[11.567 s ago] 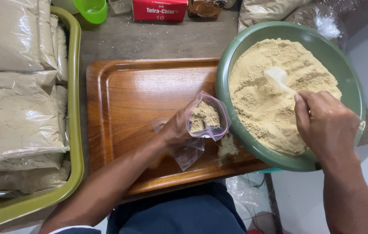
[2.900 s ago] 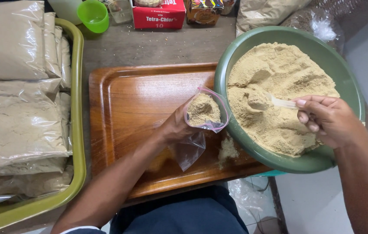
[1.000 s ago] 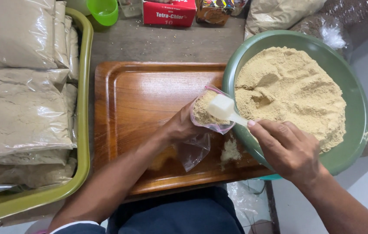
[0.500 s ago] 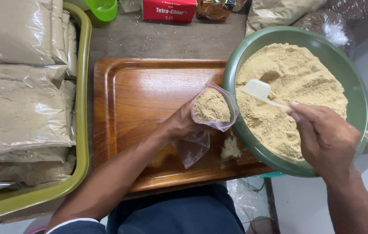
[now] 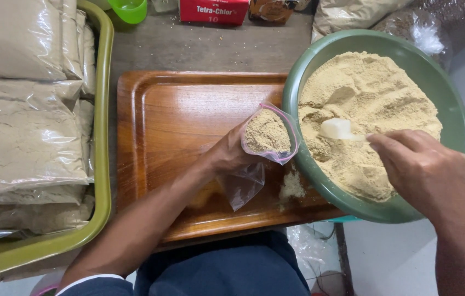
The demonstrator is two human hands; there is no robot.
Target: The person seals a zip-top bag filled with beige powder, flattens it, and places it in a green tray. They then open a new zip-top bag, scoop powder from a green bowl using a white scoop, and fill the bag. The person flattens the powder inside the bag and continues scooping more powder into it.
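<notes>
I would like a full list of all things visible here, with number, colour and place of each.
bowl: one, green, right, full of tan powder
scoop: one, white, in the powder
small bag: one, clear, part-filled, over the wooden tray
wooden tray: one, brown, centre
filled bags: several, tan, in the green tray
green tray: one, olive, left
cup: one, bright green, top
box: one, red, top
spilled powder: small heap, wooden tray
left hand: holds small bag
right hand: holds scoop
</notes>
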